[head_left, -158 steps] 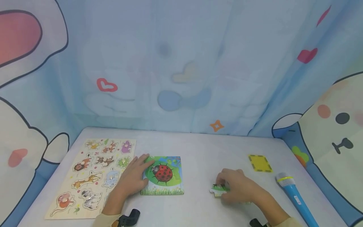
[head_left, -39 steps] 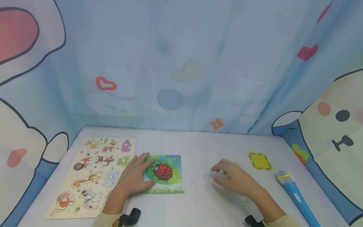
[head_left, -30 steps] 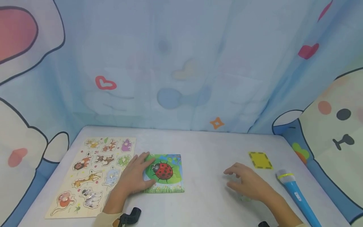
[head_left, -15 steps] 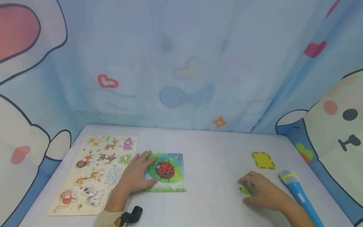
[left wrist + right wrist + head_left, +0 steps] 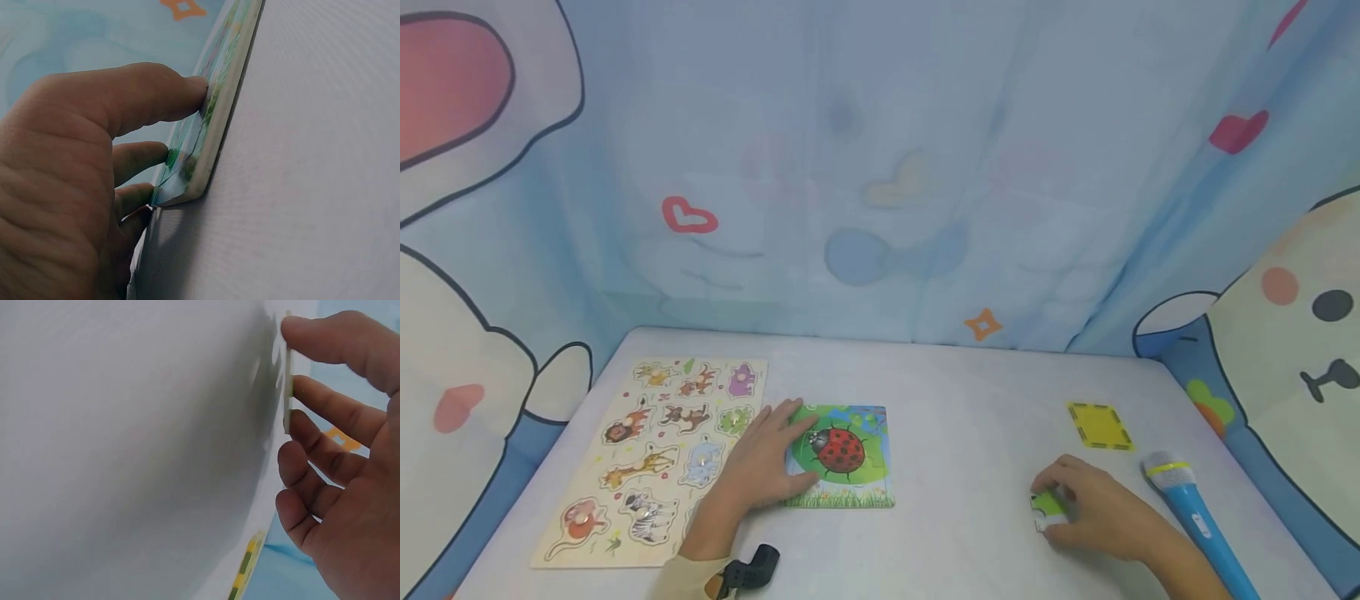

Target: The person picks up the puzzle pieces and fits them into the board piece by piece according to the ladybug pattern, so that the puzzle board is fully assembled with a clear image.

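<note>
A square ladybug jigsaw puzzle [image 5: 850,467] lies flat on the table, left of its middle. My left hand [image 5: 762,467] rests on the puzzle's left side with fingers spread. The left wrist view has the thumb [image 5: 156,94] and fingertips touching its surface near a corner. On the right, my right hand [image 5: 1101,504] pinches a small green and white puzzle piece [image 5: 1048,508] between thumb and fingers. Seen edge-on in the right wrist view, the piece [image 5: 288,394] sits just over the tabletop, with the other fingers curled loosely beside it.
A wooden animal peg board [image 5: 617,492] lies at the left, partly under my left forearm. A yellow square tile [image 5: 1101,426] lies beyond my right hand, and a blue toy microphone [image 5: 1206,525] lies to its right. A printed curtain [image 5: 910,317] closes off the back.
My right hand has let go of an earlier piece, which has left its place, moved right and taken the green and white piece. The left hand has stayed on the puzzle.
</note>
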Available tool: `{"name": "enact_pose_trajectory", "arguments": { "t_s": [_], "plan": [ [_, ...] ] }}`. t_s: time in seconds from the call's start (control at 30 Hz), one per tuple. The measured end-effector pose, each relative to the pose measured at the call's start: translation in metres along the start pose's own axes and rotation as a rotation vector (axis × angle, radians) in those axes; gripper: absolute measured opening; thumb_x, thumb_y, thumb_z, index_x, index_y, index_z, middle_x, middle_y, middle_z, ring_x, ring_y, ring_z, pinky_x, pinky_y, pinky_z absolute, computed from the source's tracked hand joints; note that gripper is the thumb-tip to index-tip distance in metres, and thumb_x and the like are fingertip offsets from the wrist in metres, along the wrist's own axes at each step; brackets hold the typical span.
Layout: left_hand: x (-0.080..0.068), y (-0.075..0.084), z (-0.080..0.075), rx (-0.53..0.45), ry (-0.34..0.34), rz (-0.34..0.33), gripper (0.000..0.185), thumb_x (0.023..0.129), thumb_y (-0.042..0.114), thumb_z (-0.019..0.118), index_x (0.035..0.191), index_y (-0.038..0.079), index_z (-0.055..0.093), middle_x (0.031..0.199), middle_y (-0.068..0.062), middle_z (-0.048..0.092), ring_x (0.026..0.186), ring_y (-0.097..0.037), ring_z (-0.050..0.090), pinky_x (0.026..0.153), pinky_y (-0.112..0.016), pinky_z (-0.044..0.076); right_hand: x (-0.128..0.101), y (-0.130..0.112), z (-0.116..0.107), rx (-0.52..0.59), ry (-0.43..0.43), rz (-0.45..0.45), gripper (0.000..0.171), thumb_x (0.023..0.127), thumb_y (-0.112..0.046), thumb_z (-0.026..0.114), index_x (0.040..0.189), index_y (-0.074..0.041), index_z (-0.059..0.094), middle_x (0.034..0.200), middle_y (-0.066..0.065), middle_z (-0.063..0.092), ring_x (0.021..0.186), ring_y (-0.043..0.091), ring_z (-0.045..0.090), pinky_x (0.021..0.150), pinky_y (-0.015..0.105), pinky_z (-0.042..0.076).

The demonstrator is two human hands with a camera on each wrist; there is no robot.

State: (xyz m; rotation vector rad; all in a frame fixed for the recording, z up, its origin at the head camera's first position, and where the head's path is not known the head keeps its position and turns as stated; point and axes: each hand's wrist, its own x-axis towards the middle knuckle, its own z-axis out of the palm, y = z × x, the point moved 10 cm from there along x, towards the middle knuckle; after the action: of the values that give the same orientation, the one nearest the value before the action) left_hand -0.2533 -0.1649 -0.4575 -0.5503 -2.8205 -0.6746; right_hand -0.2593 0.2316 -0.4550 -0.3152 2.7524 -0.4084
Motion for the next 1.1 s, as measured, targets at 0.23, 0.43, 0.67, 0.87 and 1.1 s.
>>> {"name": "enact_pose_trajectory", "arguments": {
  "t_s": [0.23,0.43,0.67,0.87,1.1],
  "plan": [
    [0.000,0.000,-0.001,-0.024,-0.004,-0.010,0.076,0.073,0.043,0.073,0.139,0.011,0.055,0.151,-0.015,0.039,0.142,-0.032,0.030,0.119,-0.048,0.016,0.004,-0.022,-0.008,-0.019,0.055,-0.082,0.045,0.063,-0.039,0.089,0.101,-0.031,0.067,0.099,-0.014,0.056,0.086,0.009,0.051,0.074,0.029,0.052],
    [0.000,0.002,-0.001,-0.019,-0.008,-0.005,0.076,0.073,0.043,0.073,0.139,0.012,0.055,0.151,-0.015,0.039,0.142,-0.032,0.030,0.119,-0.048,0.016,0.008,-0.040,-0.010,-0.010,0.074,-0.159,0.045,0.065,-0.041,0.088,0.104,-0.030,0.067,0.102,-0.014,0.056,0.088,0.008,0.051,0.074,0.027,0.052],
    [-0.001,0.000,0.000,-0.013,-0.008,-0.004,0.075,0.074,0.044,0.072,0.140,0.013,0.054,0.151,-0.015,0.039,0.142,-0.032,0.029,0.119,-0.048,0.016,0.016,-0.059,-0.006,0.013,0.090,-0.188,0.044,0.065,-0.034,0.088,0.103,-0.029,0.068,0.103,-0.015,0.055,0.088,0.008,0.051,0.075,0.028,0.052],
    [-0.001,0.001,-0.001,-0.009,-0.004,-0.001,0.076,0.074,0.044,0.073,0.140,0.013,0.054,0.151,-0.015,0.039,0.142,-0.032,0.030,0.119,-0.049,0.017,0.019,-0.082,0.001,0.038,0.075,-0.271,0.041,0.069,-0.032,0.087,0.104,-0.028,0.067,0.103,-0.014,0.055,0.090,0.008,0.052,0.077,0.031,0.053],
    [0.000,0.001,-0.001,-0.008,0.001,0.006,0.076,0.073,0.045,0.072,0.140,0.012,0.054,0.151,-0.015,0.039,0.142,-0.032,0.030,0.119,-0.048,0.017,0.027,-0.108,0.004,0.002,0.122,-0.326,0.040,0.068,-0.030,0.087,0.105,-0.028,0.069,0.102,-0.016,0.054,0.091,0.005,0.052,0.081,0.031,0.053]
  ]
}}
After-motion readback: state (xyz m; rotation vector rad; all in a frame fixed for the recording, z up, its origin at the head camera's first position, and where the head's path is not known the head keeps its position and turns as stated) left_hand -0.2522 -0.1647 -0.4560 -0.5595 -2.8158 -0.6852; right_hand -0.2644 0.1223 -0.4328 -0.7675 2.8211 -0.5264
